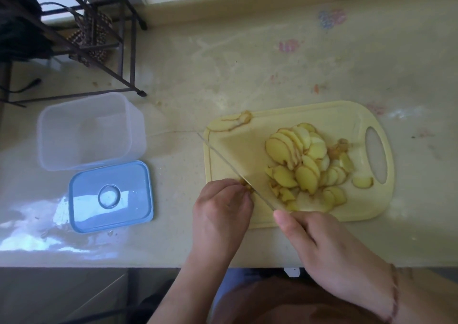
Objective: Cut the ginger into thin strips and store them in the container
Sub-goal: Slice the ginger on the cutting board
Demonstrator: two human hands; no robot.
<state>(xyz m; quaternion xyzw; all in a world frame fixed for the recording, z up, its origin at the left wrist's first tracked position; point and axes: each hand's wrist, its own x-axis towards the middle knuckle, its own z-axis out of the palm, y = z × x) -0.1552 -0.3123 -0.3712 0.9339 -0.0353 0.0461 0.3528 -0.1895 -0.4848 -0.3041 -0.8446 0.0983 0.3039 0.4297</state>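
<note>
My left hand [223,199] pinched the ginger stub [246,185] steady beside the knife [238,172] my right hand [319,247] gripped.

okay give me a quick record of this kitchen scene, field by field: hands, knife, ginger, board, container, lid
left hand: left hand pinches a small ginger piece against the blade
right hand: right hand grips the knife, handle hidden
ginger: pile of ginger slices on the board, not yet strips; peel scraps at the far left corner
board: yellow cutting board
container: clear container, open, no ginger inside
lid: blue lid, flat on the counter, beside the container
</note>
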